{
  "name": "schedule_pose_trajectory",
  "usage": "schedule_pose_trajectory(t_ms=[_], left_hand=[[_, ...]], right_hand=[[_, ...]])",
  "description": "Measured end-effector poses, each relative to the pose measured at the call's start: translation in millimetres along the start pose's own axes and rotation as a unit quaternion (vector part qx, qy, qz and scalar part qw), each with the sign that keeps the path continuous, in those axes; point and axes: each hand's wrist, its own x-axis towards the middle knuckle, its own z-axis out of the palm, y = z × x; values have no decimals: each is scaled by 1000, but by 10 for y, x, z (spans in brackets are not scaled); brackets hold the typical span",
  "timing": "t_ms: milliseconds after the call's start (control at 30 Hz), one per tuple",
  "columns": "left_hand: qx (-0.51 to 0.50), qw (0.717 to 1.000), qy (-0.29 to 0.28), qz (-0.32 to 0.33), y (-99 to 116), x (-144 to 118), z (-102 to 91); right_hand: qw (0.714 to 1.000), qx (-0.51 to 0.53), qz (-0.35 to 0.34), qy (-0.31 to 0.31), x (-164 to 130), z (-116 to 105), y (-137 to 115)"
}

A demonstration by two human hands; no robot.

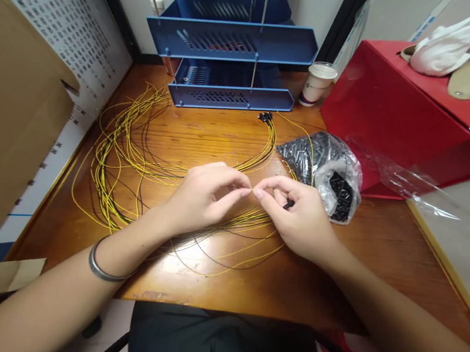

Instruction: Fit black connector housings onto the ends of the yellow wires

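Note:
My left hand (204, 198) and my right hand (296, 212) meet fingertip to fingertip above the middle of the wooden desk (170, 136). Between thumb and forefinger of the left hand is the end of a thin yellow wire (248, 191). My right hand pinches the same spot and holds a small black piece (288, 204) in its fingers. A bundle of yellow and black wires (123, 152) loops across the desk on the left and runs under both hands. Several wire ends with black tips (266, 116) lie farther back.
A clear plastic bag of small black parts (329, 170) lies right of my hands. Behind it stand a red box (405, 114) with white tissue on top, a paper cup (318, 83) and a blue stacked letter tray (232, 50). Cardboard (2, 121) leans at the left.

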Motion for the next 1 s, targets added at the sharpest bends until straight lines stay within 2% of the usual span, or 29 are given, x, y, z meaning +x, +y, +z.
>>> schedule_pose_trajectory(t_ms=[133,233,633,1000], left_hand=[[75,995,-1,61,-19,7,-21],[107,991,9,81,-27,11,-28],[123,987,32,102,-45,5,-16],[118,989,37,82,-15,13,-34]], right_hand=[[1000,5,5,-2,10,-9,3],[1000,10,13,-3,20,-13,2],[999,24,22,-3,31,-12,-16],[999,24,22,9,22,-3,-25]])
